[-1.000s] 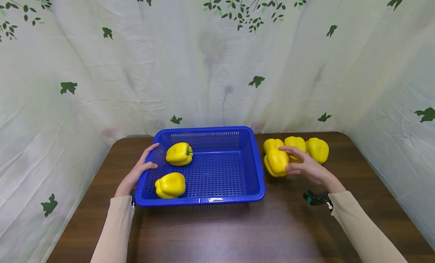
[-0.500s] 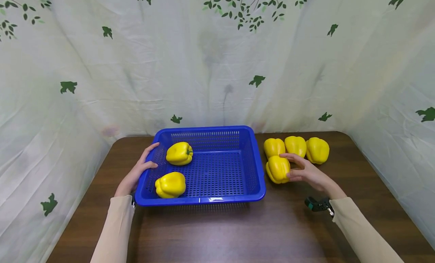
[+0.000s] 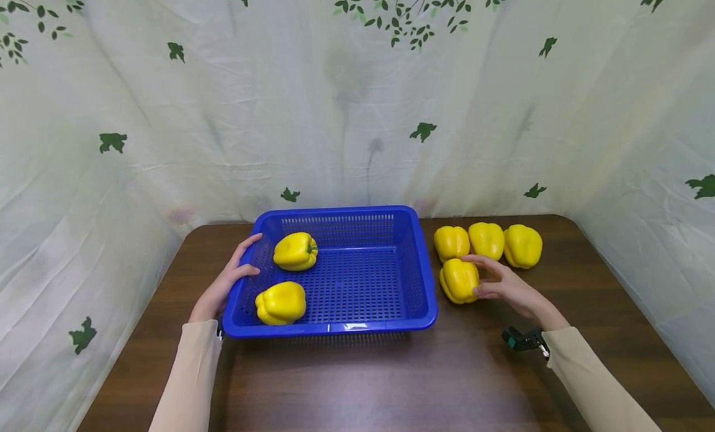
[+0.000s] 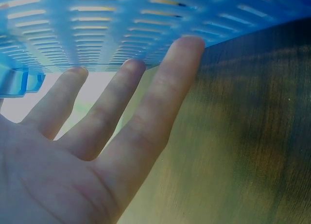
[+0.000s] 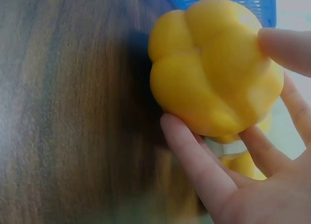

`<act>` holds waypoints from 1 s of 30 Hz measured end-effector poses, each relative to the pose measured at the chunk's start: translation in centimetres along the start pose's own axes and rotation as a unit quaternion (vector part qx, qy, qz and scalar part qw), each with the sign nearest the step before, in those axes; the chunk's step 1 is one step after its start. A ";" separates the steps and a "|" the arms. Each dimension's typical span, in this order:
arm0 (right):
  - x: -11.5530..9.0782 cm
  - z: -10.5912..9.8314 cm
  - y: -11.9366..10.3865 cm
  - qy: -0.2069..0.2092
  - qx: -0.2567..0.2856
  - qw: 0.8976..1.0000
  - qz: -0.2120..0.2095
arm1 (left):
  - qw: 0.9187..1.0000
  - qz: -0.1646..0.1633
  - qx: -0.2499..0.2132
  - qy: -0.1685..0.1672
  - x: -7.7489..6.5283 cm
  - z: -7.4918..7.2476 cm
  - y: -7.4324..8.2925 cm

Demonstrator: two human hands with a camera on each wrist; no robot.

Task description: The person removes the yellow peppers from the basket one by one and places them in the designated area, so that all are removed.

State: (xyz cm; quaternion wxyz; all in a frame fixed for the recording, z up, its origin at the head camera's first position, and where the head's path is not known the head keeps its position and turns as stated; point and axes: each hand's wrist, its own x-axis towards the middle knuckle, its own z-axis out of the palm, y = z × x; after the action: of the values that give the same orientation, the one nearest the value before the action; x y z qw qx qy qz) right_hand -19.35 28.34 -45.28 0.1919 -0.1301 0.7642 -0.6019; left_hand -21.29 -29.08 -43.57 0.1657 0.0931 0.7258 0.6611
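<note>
A blue perforated plastic basket [image 3: 357,326] stands in the middle. My left hand [image 3: 228,279] grips its left rim, thumb and index finger over the edge; in the left wrist view, the other fingers [image 4: 167,83] reach against the slotted outside. Two yellow bell peppers [image 3: 295,251] lie in the basket's left part. Right of the basket, my right hand [image 3: 511,287] holds another yellow bell pepper [image 3: 460,281] between thumb and fingers. Its lobed end faces the right wrist camera, where the held pepper [image 5: 209,68] appears just off or at the tabletop; I cannot tell which.
Behind the held pepper, three more yellow bell peppers [image 3: 486,240] stand in a row near the back edge of the brown wooden table [image 3: 357,388]. A pale leaf-printed cloth [image 3: 346,109] hangs behind and at the sides.
My right hand has drawn the held bell pepper nearer to me and slightly right, away from the row. The left hand and the basket stay in place.
</note>
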 end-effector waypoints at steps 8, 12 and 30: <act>-0.1 -0.2 -0.1 -0.004 -0.008 1.000 0.000 | 1.000 -0.005 -0.014 -0.002 -0.1 0.1 0.1; -0.2 -0.3 0.0 -0.008 -0.004 1.000 -0.009 | 1.000 -0.006 -0.013 -0.001 -0.1 0.1 0.1; -0.5 -0.6 -1.2 0.057 -0.001 0.998 -0.037 | 1.000 -0.011 -0.011 0.001 -0.3 0.2 0.2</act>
State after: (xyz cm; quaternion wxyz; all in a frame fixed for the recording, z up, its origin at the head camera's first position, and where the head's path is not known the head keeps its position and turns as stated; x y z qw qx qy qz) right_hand -19.25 28.79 -43.97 0.1251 -0.1238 0.7690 -0.6146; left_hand -20.99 -28.96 -43.31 0.1727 0.0826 0.7195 0.6676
